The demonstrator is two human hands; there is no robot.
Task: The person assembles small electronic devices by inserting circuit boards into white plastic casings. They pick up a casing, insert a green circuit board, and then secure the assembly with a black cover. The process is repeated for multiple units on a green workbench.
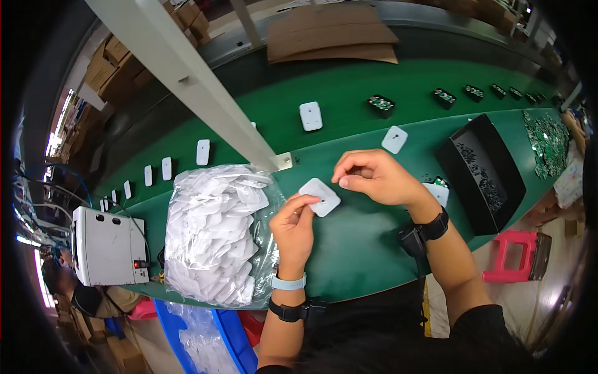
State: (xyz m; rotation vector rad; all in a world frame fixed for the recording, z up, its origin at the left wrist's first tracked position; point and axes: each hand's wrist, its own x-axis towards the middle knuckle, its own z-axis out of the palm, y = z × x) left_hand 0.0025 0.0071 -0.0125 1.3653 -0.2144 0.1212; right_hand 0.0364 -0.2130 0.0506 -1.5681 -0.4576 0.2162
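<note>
My left hand (293,230) grips the lower left edge of a white plastic cover (326,201) with rounded corners and a small dark spot near its middle. Just up and to the right of that cover, my right hand (387,181) is closed in a pinch, apart from the cover. Whatever its fingertips hold is too small to make out. Another white cover (394,139) lies beyond the right hand on the green table (355,255). Beside the right wrist, a further white cover (438,193) shows partly, with a small circuit board (441,182) next to it.
A clear bag heaped with white covers (215,237) lies left. At right stands a black bin (476,177) of small dark parts, with a pile of green circuit boards (546,144) beyond. A pale post (205,93) rises before the green belt (349,87), which carries several units.
</note>
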